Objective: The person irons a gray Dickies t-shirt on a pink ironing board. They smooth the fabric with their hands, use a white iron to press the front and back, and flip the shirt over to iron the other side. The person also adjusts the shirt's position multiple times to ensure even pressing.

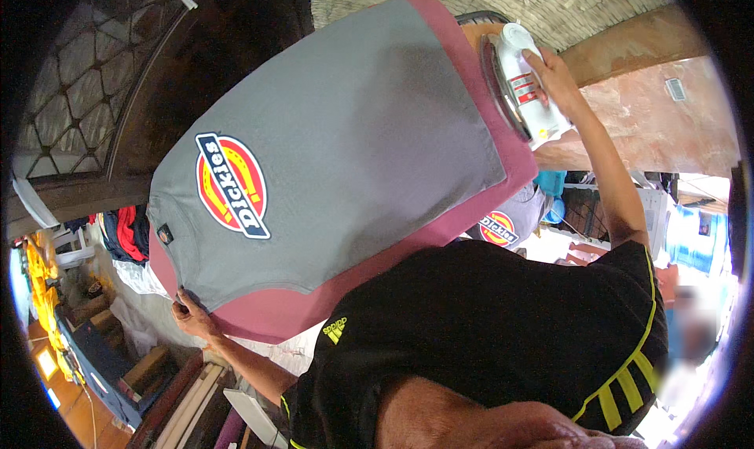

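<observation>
A grey T-shirt (345, 127) lies spread on an ironing board with a dusky pink cover (271, 311). Its red, yellow and navy printed badge (230, 186) faces up near the collar, on the left. My right hand (556, 80) is wrapped round the handle of a white iron (512, 52) at the board's right end. The iron is tilted, its metal soleplate turned toward the shirt's hem and off the grey cloth. At the near left, the fingers of my left hand (194, 317) are closed at the shirt's shoulder edge, pinching the cloth.
Below the board's right side hangs another grey garment (499, 227) with a similar badge. A dark lattice door (78, 103) stands at the left, with red and dark clothes (129, 233) below it. Boxes and boards (145, 370) crowd the lower left. A plastered wall (652, 111) rises at right.
</observation>
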`<state>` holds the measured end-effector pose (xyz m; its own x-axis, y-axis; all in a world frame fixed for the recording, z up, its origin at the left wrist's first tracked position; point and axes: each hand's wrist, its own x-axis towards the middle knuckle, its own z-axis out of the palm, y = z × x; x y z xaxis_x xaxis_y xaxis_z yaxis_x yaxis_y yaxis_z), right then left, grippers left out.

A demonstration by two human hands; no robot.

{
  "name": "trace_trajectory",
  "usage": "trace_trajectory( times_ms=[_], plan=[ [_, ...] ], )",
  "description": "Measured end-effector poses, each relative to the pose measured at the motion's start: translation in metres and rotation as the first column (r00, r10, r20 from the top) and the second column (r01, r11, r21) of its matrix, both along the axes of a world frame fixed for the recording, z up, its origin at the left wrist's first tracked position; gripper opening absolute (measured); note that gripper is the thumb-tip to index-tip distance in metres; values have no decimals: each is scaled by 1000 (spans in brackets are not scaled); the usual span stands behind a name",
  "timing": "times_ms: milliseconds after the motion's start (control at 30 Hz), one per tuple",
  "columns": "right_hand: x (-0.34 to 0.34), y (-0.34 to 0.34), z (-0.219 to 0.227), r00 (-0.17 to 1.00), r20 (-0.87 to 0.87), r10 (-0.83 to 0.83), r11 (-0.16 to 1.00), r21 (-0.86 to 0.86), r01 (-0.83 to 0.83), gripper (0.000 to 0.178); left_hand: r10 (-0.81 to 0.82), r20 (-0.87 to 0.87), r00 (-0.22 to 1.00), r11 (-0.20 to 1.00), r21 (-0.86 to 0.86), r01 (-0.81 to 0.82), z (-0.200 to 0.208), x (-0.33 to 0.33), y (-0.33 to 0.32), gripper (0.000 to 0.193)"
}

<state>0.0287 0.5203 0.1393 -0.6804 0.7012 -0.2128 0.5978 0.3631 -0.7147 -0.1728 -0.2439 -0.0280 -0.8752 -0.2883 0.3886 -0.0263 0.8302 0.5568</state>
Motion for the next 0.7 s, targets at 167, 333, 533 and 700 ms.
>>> trace_trajectory(
  times_ms=[167,333,533,700],
  plan=[
    [-20,60,-27,999,4,36,997,74,-36,38,-19,47,999,947,322,3,-6,7,-11,53],
    [-21,86,-52,998,-65,26,996,89,-20,36,0,38,999,1000,6,0,-8,17,-15,53],
    [-8,107,-70,981,-65,180,920,363,-145,38,87,22,996,996,34,-88,-15,11,-26,55],
    [9,47,-60,974,40,224,355,927,-120,54,57,-57,997,996,76,-52,-19,15,-20,55]
  ],
)
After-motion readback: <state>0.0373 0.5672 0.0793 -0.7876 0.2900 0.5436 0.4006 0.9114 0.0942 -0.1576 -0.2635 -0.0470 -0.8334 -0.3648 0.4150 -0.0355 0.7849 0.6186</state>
